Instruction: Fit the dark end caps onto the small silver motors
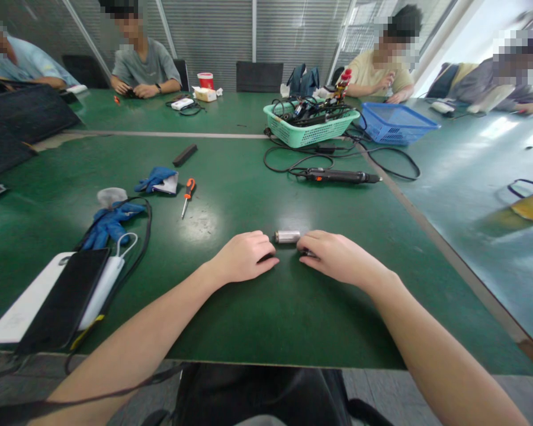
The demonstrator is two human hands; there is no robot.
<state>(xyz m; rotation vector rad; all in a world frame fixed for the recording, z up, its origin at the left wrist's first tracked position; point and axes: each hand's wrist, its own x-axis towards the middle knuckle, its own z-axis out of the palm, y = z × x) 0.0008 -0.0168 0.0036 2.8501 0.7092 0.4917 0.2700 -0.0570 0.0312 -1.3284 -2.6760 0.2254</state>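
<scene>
A short silver metal cylinder (287, 236) with a brassy left end lies on the green table between my two hands. My left hand (247, 257) rests palm down just left of it, fingers curved, with a gap between thumb and forefinger and nothing visible in it. At the cylinder's right end is my right hand (326, 254), its fingers curled over a small dark and shiny piece that they mostly cover. Whether those fingertips also touch the cylinder, I cannot tell.
Beyond lie an orange-handled screwdriver (189, 195), blue gloves (109, 226) and a black electric screwdriver (340, 176) with its cord. A green basket (299, 137) of cables and a blue basket (393, 127) stand farther back. Phones (64, 302) lie left. Several people sit around the table.
</scene>
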